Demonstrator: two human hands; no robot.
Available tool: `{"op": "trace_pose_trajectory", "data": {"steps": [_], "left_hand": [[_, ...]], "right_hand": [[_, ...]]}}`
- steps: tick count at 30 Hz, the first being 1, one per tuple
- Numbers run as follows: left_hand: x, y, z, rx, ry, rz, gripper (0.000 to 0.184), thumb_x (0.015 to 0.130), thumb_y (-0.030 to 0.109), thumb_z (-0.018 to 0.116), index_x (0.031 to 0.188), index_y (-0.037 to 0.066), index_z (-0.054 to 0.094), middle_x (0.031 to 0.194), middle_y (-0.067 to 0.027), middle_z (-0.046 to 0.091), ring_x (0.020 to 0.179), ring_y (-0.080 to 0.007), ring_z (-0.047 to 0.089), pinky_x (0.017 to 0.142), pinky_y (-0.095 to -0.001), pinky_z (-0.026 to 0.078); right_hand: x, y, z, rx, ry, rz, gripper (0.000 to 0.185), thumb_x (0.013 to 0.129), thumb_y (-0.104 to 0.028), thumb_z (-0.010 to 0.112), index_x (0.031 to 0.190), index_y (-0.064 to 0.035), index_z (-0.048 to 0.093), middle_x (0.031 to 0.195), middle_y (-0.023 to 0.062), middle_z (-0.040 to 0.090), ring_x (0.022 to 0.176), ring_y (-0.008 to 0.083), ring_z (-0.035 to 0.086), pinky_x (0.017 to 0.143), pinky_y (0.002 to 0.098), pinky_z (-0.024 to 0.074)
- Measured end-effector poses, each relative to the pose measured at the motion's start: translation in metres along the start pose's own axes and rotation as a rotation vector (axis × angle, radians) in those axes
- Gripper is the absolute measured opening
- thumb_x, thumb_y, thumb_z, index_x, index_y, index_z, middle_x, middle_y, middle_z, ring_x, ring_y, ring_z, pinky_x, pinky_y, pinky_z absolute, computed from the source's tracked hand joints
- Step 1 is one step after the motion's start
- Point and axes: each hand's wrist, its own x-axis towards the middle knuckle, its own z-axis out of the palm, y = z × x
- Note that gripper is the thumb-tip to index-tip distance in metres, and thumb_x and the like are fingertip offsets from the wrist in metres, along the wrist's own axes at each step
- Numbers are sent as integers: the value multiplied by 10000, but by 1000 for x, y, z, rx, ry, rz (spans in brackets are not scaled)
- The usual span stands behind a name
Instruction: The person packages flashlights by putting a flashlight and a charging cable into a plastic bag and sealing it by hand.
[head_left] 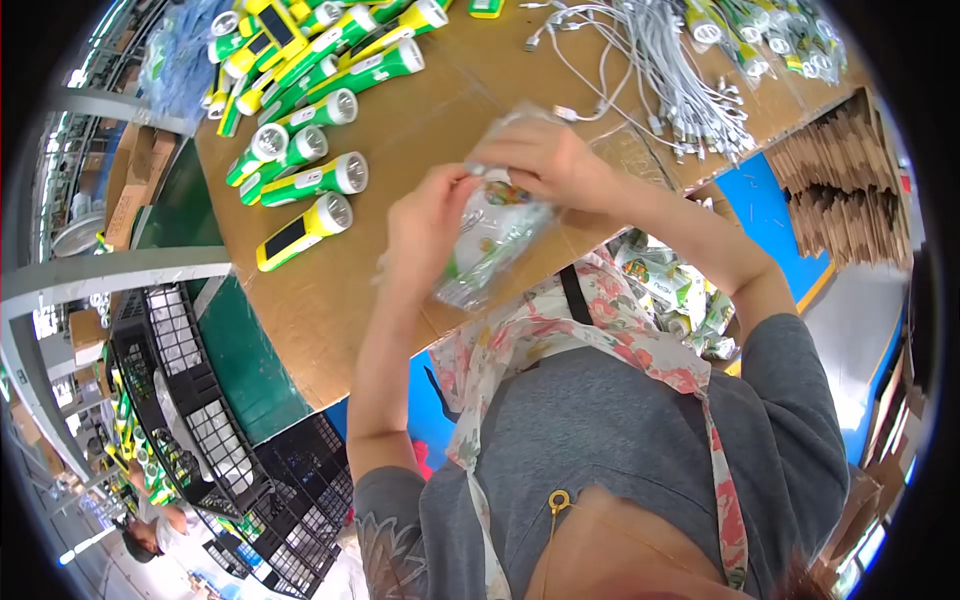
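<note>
The clear bag (495, 238) is held over the table (320, 305), long axis running roughly one to seven o'clock. Left hand (428, 218) at ten, right hand (550, 163) at one: both sets of fingers pinch its upper end, neither clearly nearer.

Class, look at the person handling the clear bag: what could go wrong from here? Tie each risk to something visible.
1. The clear bag, held between the left hand and right hand, looks thin and might tear if pulled hard.
2. The nearest flashlight lies close to the table's left edge; a bump could knock it off.
3. Loose loops from the pile of white cables reach near the right hand and might snag.
</note>
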Motion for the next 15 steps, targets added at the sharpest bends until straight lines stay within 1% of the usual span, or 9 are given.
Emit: {"op": "trace_pose_trajectory", "data": {"steps": [2, 5, 6, 9, 12, 15], "left_hand": [[3, 21, -22, -292, -72, -244, 567, 715, 189, 811, 1176, 65, 504, 645, -70, 626, 552, -213, 595, 555, -333, 480], [10, 41, -26, -286, -91, -71, 853, 647, 215, 867, 1323, 85, 362, 670, -78, 648, 569, -143, 610, 546, -260, 470], [13, 41, -23, -335, -82, -68, 972, 592, 234, 900, 1361, 97, 321, 663, -68, 649, 571, -108, 601, 540, -241, 466], [15, 52, -28, -531, -145, -191, 946, 617, 208, 888, 1360, 84, 317, 668, -63, 654, 583, -86, 599, 533, -246, 457], [12, 54, -42, -342, -199, -247, 710, 684, 167, 843, 1263, 57, 447, 663, -54, 654, 609, -81, 600, 541, -259, 453], [2, 51, -57, -302, -367, -23, 356, 779, 115, 763, 1068, 23, 577, 643, -41, 619, 578, -63, 552, 521, -242, 425]], "right_hand": [[16, -16, -18, 270, 6, 100, 270, 696, 22, 651, 940, -92, 677, 921, 45, 649, 851, 241, 622, 707, 343, 503], [27, -24, -25, 305, -75, 49, 292, 699, 38, 645, 951, -105, 682, 926, 54, 654, 835, 247, 620, 691, 338, 505], [28, -26, -28, 312, -104, 37, 273, 698, 31, 653, 934, -103, 683, 916, 60, 656, 815, 245, 624, 678, 345, 504], [35, -29, -31, 400, -60, -72, 237, 713, 13, 642, 925, -89, 671, 806, 61, 631, 727, 258, 609, 605, 358, 491], [35, -34, -60, 553, -140, 115, 232, 718, 31, 621, 928, -62, 655, 819, 85, 631, 741, 267, 615, 626, 361, 488], [25, -33, -91, 461, -256, 115, 218, 733, 45, 590, 933, -25, 640, 828, 107, 632, 779, 267, 621, 661, 356, 484]]}}
